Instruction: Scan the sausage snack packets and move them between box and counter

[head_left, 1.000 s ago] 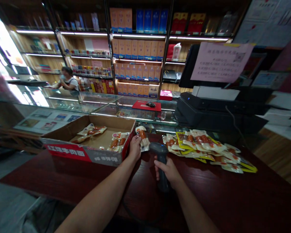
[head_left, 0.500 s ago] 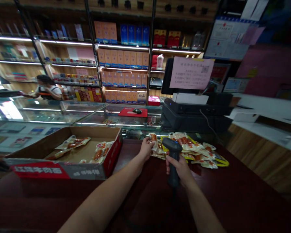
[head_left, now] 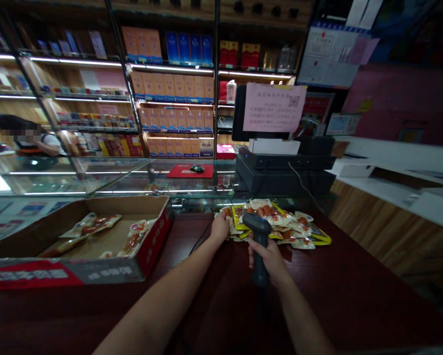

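Observation:
My right hand (head_left: 272, 259) is wrapped round the handle of a dark handheld barcode scanner (head_left: 257, 226), its head tilted forward over a pile of snack packets (head_left: 268, 209). At the pile's left end, my left hand (head_left: 220, 228) has its fingers closed on a vacuum-sealed snack packet (head_left: 227, 212) with reddish-brown contents. Part of that packet is hidden by the fingers. The pile holds several clear packets and some yellow-edged ones, partly covered by the scanner.
An open cardboard box (head_left: 114, 276) with several packets inside stands on the left of the dark red table (head_left: 221, 305). Behind are a glass counter (head_left: 140, 180), a red mouse pad (head_left: 173, 171), and a monitor (head_left: 239, 113) on a black base. Another person (head_left: 40, 143) is at the far left.
The view has shifted slightly right, so box and pile appear further left. My left hand has drawn the packet lower, against the pile's left end. The scanner stays in my right hand.

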Motion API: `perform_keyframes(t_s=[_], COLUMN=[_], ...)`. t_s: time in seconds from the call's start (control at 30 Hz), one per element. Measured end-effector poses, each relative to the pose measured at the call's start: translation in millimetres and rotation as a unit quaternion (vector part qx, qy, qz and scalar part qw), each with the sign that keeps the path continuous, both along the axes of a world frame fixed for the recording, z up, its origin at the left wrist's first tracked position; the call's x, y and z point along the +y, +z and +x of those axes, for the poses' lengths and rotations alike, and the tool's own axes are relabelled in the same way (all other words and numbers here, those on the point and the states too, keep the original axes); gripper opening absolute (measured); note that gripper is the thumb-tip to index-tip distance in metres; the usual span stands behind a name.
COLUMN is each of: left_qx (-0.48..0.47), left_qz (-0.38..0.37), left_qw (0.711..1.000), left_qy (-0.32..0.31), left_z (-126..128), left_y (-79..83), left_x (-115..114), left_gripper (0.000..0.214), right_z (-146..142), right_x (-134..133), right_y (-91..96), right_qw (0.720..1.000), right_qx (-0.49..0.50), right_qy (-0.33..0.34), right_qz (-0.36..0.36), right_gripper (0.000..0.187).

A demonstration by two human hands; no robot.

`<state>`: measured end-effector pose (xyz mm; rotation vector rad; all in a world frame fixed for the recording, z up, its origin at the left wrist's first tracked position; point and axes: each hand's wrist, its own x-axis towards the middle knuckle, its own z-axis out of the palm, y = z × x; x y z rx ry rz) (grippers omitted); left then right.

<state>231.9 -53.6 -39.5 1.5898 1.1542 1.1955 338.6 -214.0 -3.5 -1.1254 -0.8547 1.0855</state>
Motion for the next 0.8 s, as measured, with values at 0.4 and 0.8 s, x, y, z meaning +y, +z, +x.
perform_keyframes(t_s=[0.4, 0.8], left_qx=[0.024, 0.279], left_qz=[0.063, -0.071], left_qw=[0.998, 0.935], left_qy=[-0.005, 0.206], left_z=[-39.4, -267.1], left_y=[20.8, 104.0], left_x=[-22.4, 20.5], left_gripper=[0.014, 0.021], right_z=[-32.7, -106.2], right_x=[5.1, 28.4], right_y=[6.6, 11.3], right_qw=[0.999, 0.990], right_qx=[-0.003, 0.006], right_qy=[0.023, 0.137], right_qz=[-0.026, -0.016], right_gripper=[0.047, 0.045])
